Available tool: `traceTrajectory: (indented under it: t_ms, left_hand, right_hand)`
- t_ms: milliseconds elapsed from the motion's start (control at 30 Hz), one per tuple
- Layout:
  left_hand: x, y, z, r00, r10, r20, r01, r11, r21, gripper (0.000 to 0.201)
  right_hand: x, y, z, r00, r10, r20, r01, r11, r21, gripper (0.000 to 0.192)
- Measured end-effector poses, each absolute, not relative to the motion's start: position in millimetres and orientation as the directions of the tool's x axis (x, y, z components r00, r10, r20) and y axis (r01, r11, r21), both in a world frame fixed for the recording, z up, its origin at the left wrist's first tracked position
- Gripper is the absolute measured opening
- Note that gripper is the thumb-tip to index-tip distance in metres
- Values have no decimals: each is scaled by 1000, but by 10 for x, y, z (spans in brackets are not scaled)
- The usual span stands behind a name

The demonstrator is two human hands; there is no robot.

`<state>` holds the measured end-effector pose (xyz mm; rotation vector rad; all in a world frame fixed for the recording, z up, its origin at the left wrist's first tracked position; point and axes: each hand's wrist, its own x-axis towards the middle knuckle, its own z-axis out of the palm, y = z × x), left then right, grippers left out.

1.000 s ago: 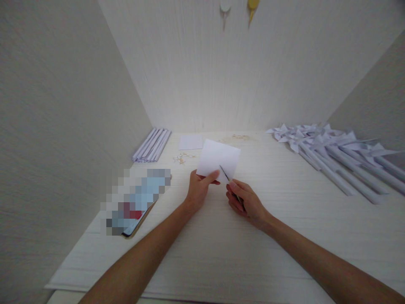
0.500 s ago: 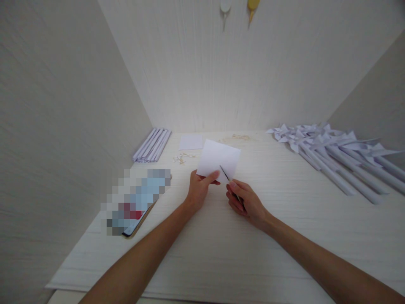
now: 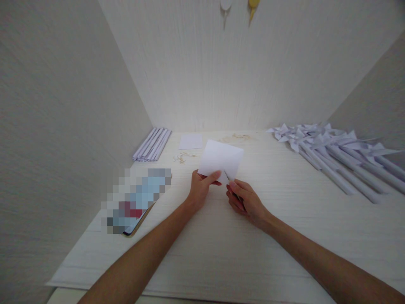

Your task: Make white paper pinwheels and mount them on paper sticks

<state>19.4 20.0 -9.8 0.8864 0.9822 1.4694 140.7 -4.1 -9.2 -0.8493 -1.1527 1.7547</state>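
Metal blade [image 3: 226, 175] half-hidden behind paper [image 3: 221, 158]

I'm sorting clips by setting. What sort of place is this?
Probably a home craft desk in a walled alcove: finished paper pinwheels lie at right, rolled paper sticks at left, and the left hand holds a white sheet on the table.
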Motion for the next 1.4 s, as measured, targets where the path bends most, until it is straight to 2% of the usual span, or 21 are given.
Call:
traceTrajectory:
  t_ms: [200, 333, 533, 700, 833, 967, 1100, 1400]
  left_hand:
    - [172, 225, -122, -118, 993, 16, -356, -57, 933, 19]
    - [131, 252, -103, -164, 984, 63, -345, -117, 931, 24]
    - [68, 306, -83, -269, 960, 81, -325, -170, 930, 14]
    - [66, 293, -88, -192, 981, 7, -281, -62, 958, 19]
    - [68, 292, -46, -238, 970, -56, -354, -33, 935, 28]
    - [63, 309, -26, -258, 966, -1, -408, -108, 906, 28]
    - [100, 290, -45, -260, 965, -19, -417, -94, 904, 18]
    - [201, 196, -80, -160, 984, 75, -280, -119, 953, 15]
  right_hand:
    - [1401, -45, -85, -407, 909, -87, -281, -216, -935, 34]
    - [1407, -39, -89, -405, 910, -93, -270, -216, -938, 36]
    - [1411, -30, -102, -417, 904, -94, -274, -224, -935, 38]
    - [1417, -25, -79, -410, 904, -121, -310, -263, -913, 37]
    - [1429, -21, -67, -410, 904, -122, -344, -277, -897, 35]
    - [1440, -15, -66, -423, 900, -109, -368, -280, -887, 32]
    - [1434, -21, -66, -425, 899, -105, -358, -273, -893, 32]
    - [1408, -41, -71, -434, 897, -84, -286, -226, -931, 34]
